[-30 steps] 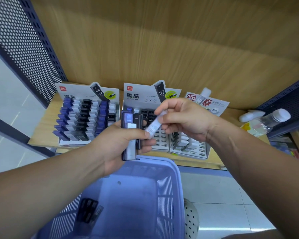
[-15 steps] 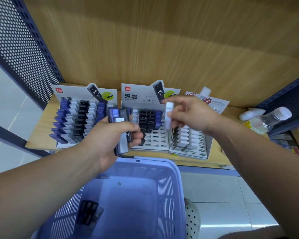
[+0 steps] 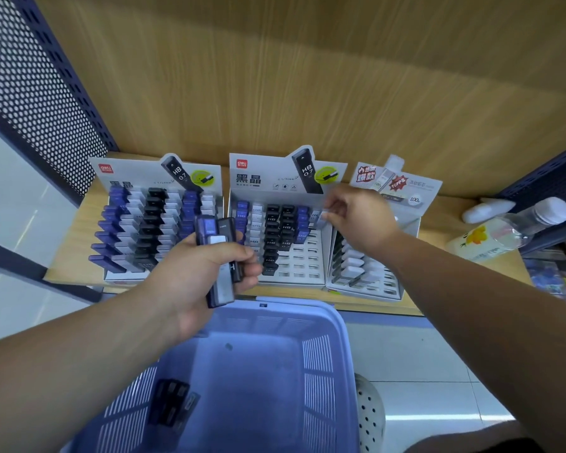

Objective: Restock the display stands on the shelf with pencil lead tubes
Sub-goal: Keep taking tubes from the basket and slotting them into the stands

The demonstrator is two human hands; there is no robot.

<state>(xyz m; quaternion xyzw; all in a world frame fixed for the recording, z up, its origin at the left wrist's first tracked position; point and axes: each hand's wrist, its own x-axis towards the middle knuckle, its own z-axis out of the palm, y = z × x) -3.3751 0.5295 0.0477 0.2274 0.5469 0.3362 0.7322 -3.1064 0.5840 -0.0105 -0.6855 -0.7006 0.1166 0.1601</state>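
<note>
1. Right now the right hand is pinching a small pale grey pencil lead tube in thumb and fingertips, at the top right column of the middle white slotted display stand.
2. The left hand is gripping a bundle of purple, grey and black lead tubes, hovering above the lavender plastic basket.
3. A few dark loose tubes are lying in the basket.

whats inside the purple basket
A cluster of dark lead tubes lies on the floor of the purple basket, near left. The left forearm covers its left edge, so anything there is hidden.
</note>
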